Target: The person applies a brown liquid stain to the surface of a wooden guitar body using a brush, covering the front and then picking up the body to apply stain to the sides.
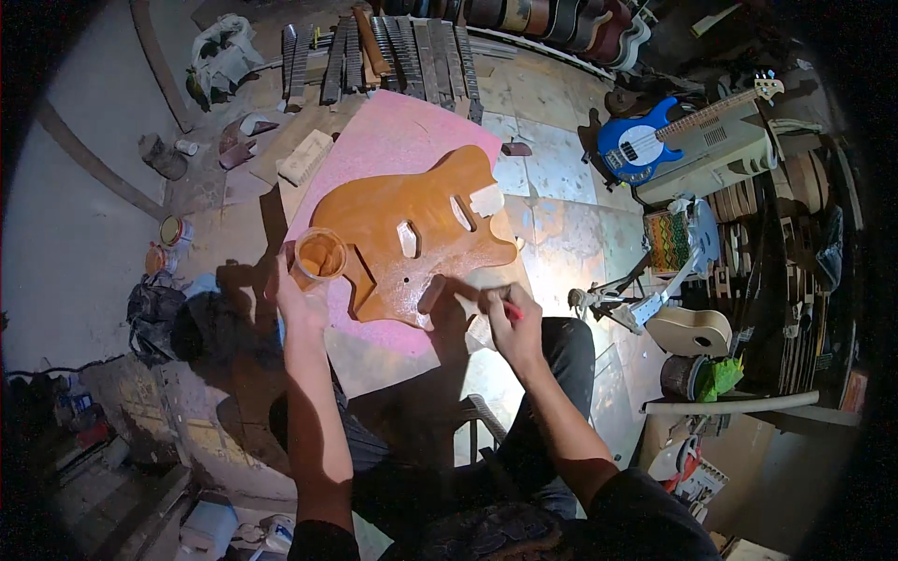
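Observation:
An orange-brown electric guitar body point(383, 210) lies flat on a pink sheet, with cut-out cavities and a glossy, wet-looking patch near its close edge. My left hand point(304, 304) is wrapped round a clear plastic cup point(320, 252) of brown-orange stuff, held at the body's left edge. Over the near right part of the body, my right hand point(514, 323) grips a brush with a red handle point(513, 310). Its tip points left at the glossy patch; shadow blurs the bristles, so I cannot tell whether they touch the wood.
Under the body is the pink sheet point(374, 140) on a board. Several guitar necks point(402, 56) lie beyond it. A blue bass guitar point(641, 140) leans at the far right, above an unfinished guitar body point(690, 332). Cans point(175, 231) stand on the left floor.

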Available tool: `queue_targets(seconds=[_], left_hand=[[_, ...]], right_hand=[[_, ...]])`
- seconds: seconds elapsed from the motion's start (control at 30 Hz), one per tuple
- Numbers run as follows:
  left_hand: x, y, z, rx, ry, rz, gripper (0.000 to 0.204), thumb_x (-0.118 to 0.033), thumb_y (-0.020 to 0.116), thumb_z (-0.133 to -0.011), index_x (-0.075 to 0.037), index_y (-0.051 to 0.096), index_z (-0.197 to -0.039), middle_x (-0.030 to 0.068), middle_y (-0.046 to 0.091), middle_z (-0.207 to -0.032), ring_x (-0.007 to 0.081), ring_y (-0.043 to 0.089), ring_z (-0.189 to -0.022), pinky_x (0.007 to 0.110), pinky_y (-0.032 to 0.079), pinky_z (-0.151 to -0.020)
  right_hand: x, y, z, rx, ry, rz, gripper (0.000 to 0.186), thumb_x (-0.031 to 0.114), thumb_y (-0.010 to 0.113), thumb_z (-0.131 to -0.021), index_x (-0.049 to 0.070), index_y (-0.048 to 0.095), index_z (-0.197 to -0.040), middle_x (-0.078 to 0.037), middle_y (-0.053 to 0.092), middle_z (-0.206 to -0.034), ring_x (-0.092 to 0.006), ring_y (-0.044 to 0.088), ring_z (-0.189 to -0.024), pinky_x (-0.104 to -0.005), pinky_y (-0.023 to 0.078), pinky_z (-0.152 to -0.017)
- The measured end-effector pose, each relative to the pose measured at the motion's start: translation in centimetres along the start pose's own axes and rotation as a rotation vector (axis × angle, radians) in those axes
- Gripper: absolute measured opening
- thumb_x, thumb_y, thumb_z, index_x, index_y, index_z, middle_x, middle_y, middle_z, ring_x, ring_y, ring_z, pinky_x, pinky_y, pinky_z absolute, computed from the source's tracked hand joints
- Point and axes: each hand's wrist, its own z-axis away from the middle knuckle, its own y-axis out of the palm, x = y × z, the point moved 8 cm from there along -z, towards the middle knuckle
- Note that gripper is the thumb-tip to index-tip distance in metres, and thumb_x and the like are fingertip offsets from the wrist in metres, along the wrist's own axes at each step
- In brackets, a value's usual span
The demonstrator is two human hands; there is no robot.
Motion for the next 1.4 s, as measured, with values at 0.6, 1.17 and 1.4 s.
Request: queue_targets(seconds=[0.6, 1.17, 1.4], left_hand=[[-1.8, 0.2, 0.9, -0.031, 0.017, -0.035, 0.038, -0.027, 0.043, -0.1, -0.001, 0.058, -0.123, 0.014, 0.059, -0.128, 0.0278, 0.057, -0.121, 0.044, 0.05, -0.101], [-2.3, 0.1, 0.7, 0.009, 0.018, 0.014, 0.039, -0.027, 0.04, -0.101, -0.001, 0.056, -0.126, 0.0167, 0.057, -0.129, 0.03, 0.056, -0.123, 0.047, 0.05, -0.102], [-3.1, -0.7, 2.0, 0.035, 0.014, 0.061, 0.037, -0.024, 0.04, -0.102, 0.001, 0.056, -0.124, 0.0159, 0.059, -0.127, 0.03, 0.061, -0.116, 0.043, 0.054, -0.097]], right_hand=[[0.0, 3.7, 4.6, 0.069, -0.037, 0.069, 0.013, 0.009, 0.064, -0.093, -0.002, 0.06, -0.086, -0.017, 0.062, -0.073, -0.0252, 0.062, -0.064, -0.035, 0.049, -0.062], [2.0, 2.0, 6.9, 0.081, -0.125, -0.007, 0.008, 0.006, 0.065, -0.094, -0.002, 0.066, -0.092, -0.012, 0.072, -0.084, -0.0157, 0.068, -0.074, -0.0288, 0.053, -0.068], [-0.2, 1.3, 8.5, 0.129, -0.007, 0.047, 0.013, 0.011, 0.065, -0.094, -0.002, 0.068, -0.095, -0.017, 0.069, -0.085, -0.0219, 0.067, -0.075, -0.0318, 0.052, -0.07]])
